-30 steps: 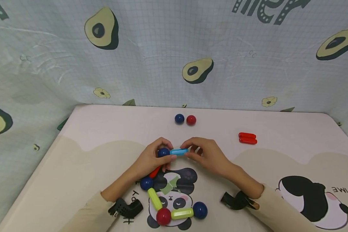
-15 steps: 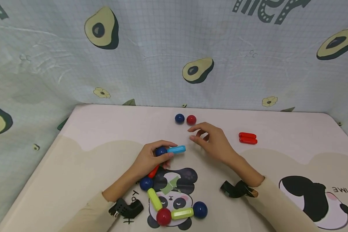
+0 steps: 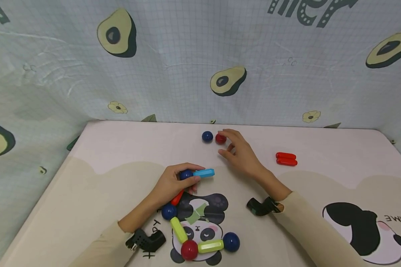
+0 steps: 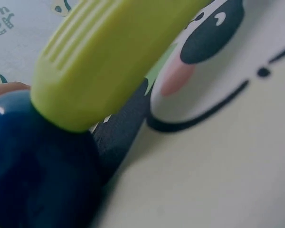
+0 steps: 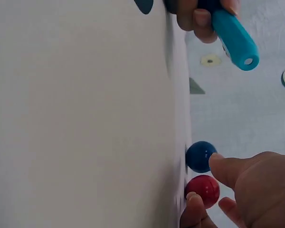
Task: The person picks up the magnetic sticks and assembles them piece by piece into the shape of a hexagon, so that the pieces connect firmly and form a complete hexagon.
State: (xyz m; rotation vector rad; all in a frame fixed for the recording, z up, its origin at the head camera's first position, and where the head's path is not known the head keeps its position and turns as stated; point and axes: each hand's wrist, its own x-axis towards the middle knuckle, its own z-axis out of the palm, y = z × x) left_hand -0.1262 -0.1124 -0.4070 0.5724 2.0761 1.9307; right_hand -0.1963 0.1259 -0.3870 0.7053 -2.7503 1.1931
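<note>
Left of the blue rod (image 3: 205, 173), the left hand (image 3: 171, 182) grips the held ball (image 3: 186, 174) joined to it. Beyond the rod sits the loose blue ball (image 3: 207, 137); beyond and rightward, the far red ball (image 3: 220, 139), the right hand (image 3: 241, 155) there with thumb and fingers parted, not pinching. I'd close squarely on the red without nudging its neighbour, the rod kept steady.
</note>
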